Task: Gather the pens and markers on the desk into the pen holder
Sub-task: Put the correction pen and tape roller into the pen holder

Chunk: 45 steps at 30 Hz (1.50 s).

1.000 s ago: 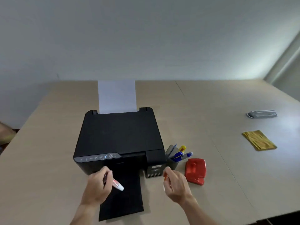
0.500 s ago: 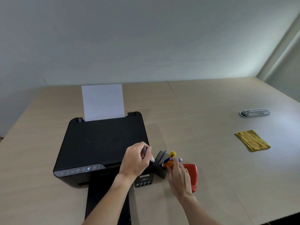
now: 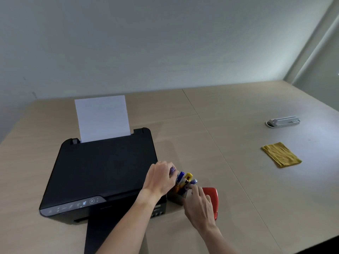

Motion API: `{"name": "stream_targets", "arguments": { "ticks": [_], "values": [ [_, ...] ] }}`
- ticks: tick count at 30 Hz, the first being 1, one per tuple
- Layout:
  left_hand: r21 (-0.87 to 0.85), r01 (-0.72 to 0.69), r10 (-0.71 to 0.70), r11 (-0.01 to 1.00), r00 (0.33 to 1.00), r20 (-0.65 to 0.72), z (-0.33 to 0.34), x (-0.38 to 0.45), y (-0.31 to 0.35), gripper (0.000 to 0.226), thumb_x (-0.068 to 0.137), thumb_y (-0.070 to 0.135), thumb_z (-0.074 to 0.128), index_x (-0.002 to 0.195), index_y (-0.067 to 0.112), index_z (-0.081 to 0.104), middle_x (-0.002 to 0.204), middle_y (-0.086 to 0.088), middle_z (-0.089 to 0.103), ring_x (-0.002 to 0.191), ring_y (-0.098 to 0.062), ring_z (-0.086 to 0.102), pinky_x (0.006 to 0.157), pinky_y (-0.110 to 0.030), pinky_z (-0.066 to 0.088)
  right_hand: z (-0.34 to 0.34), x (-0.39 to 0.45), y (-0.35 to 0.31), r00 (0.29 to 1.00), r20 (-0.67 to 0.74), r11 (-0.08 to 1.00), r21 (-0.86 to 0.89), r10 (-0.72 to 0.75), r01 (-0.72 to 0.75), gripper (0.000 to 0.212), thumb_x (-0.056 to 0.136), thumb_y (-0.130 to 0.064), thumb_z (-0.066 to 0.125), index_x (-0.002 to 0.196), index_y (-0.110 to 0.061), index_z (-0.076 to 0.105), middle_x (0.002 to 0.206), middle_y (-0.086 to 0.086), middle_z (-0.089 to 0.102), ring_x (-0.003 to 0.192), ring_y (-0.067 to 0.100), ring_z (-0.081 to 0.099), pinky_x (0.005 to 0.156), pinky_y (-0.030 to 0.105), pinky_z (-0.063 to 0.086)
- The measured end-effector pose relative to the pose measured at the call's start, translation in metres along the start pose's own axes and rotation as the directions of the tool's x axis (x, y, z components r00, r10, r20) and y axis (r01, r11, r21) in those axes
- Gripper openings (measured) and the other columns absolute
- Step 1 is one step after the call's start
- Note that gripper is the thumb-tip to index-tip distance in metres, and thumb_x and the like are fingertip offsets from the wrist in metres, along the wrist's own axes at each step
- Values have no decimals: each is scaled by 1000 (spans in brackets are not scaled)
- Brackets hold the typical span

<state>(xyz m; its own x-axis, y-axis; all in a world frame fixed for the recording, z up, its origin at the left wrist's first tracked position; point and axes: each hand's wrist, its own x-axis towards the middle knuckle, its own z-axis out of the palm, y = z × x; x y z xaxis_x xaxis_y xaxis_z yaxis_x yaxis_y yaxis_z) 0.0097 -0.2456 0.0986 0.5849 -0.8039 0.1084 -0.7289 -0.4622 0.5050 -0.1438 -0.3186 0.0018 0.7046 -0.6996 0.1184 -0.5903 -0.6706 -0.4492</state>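
Observation:
A dark grey pen holder (image 3: 176,197) stands on the desk between the printer and a red stapler. Several pens and markers (image 3: 185,180) with blue, yellow and orange parts stick out of it. My left hand (image 3: 160,177) is right over the holder's left side, shut on a marker with a purple end (image 3: 172,170) that points down toward the holder. My right hand (image 3: 199,204) is at the holder's right side, fingertips touching the pens there; whether it grips one I cannot tell.
A black printer (image 3: 102,173) with a white sheet (image 3: 101,118) upright in its feed sits left of the holder. A red stapler (image 3: 212,197) lies just right of it, partly under my right hand. Far right are a yellow cloth (image 3: 281,154) and a white device (image 3: 282,121).
Both hands came up from the front of the printer to the holder. The orange pen left my right hand and stands in the holder. My left hand brought its marker over the holder.

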Motion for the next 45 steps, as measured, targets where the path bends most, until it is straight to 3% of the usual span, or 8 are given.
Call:
{"name": "stream_targets", "arguments": {
  "ticks": [4,11,14,18,26,34,39,45],
  "values": [
    [85,-3,-2,996,999,50,7,13,4,28,94,38,57,97,18,76,92,0,76,91,-20,67,90,-38,53,-7,-10,24,999,-26,999,-9,46,-46,12,80,-19,61,90,-23,55,87,-3,61,76,22,59,71,32,46],
    [276,-37,-10,961,985,170,23,32,17,25,91,38,59,97,20,75,92,1,76,99,-22,64,98,-36,45,-18,-18,53,964,-22,961,-77,265,-266,20,70,-14,65,89,-17,58,105,6,57,100,28,53,86,39,43],
    [421,-76,-40,904,965,260,29,33,19,32,83,33,59,110,18,68,108,-3,70,111,-26,57,100,-37,43,-18,-17,59,952,-10,949,-75,307,-307,24,73,-20,61,96,-19,56,111,3,53,105,25,49,91,36,40],
    [473,-252,26,844,901,433,35,33,21,74,69,28,65,139,18,43,130,-8,51,122,-29,46,106,-38,38,-16,-16,62,947,-7,946,-45,320,-320,35,72,-22,61,107,-20,56,115,3,53,106,25,50,94,36,40],
    [637,-384,-45,669,834,550,62,37,29,81,75,14,75,142,11,30,133,-17,49,122,-35,46,104,-41,36,-10,-17,70,938,16,938,6,345,-345,56,74,-20,63,128,-17,52,121,5,55,110,26,54,93,36,42],
    [622,-431,48,653,844,534,79,40,17,83,81,16,72,145,3,21,122,-22,58,115,-37,52,97,-42,38,-24,-17,103,999,-3,998,-38,50,-50,75,41,-13,57,114,-8,70,85,5,64,83,11,53,70,24,47],
    [587,-329,9,740,877,480,84,53,4,85,73,17,75,141,4,26,117,-19,62,112,-35,54,94,-40,39,-25,-14,112,994,53,993,-51,-101,104,62,57,-28,49,110,-6,72,78,2,63,76,5,46,69,19,37],
    [552,-131,-129,823,904,408,73,86,-14,81,63,23,85,126,7,38,114,-11,64,111,-29,57,93,-35,41,-17,24,123,937,90,930,-122,-337,346,72,48,-21,93,113,-2,69,82,3,64,82,8,48,76,21,40]
  ]
}}
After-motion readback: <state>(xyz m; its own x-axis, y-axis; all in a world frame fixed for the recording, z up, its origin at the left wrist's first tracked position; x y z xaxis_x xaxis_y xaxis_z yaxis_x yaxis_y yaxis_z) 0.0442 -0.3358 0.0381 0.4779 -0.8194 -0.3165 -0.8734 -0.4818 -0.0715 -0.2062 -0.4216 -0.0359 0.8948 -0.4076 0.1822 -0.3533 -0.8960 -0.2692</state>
